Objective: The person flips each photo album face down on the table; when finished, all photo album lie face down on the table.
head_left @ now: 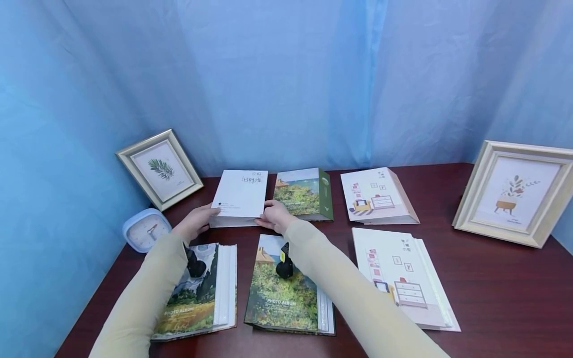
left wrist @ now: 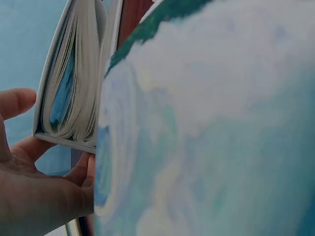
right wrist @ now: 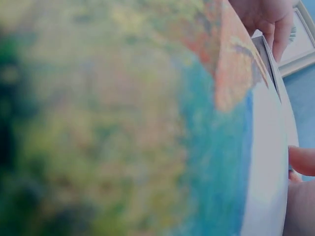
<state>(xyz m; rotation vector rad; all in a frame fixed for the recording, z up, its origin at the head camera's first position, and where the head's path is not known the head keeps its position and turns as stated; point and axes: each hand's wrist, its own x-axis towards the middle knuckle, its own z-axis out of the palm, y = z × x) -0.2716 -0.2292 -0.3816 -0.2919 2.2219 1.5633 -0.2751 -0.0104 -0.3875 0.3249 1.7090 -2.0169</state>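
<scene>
White album [head_left: 239, 196] lies at the back of the counter [head_left: 506, 293], just short of the blue curtain [head_left: 286, 89]. Left hand [head_left: 197, 222] grips its near corner at 7 o'clock; right hand [head_left: 274, 215] grips the one at 5, thumb over the cover; both grips are clamped on the album.

Taking the album as the dial's centre, a green-spined landscape album [head_left: 296, 191] sits close at 3 o'clock, its near corner behind the right hand. Farther along 3 lie a furniture-print album [head_left: 373, 199] and a pale picture frame [head_left: 512, 194]. A larger furniture-print album [head_left: 409, 268] lies toward 4, a cottage album [head_left: 273, 288] at 5, a cypress album [head_left: 197, 298] at 7. A blue clock [head_left: 146, 229] stands toward 8, a leaf-print frame [head_left: 161, 171] toward 10.

Only a narrow strip of counter parts the white album from its 3 o'clock neighbour; more wood shows toward 6, and a broad stretch beyond the larger furniture print.

The counter is dark red, grained wood; the curtain falls in soft folds. The white cover is smooth, its loose leaves bowed apart, and the clock is a rounded square.
</scene>
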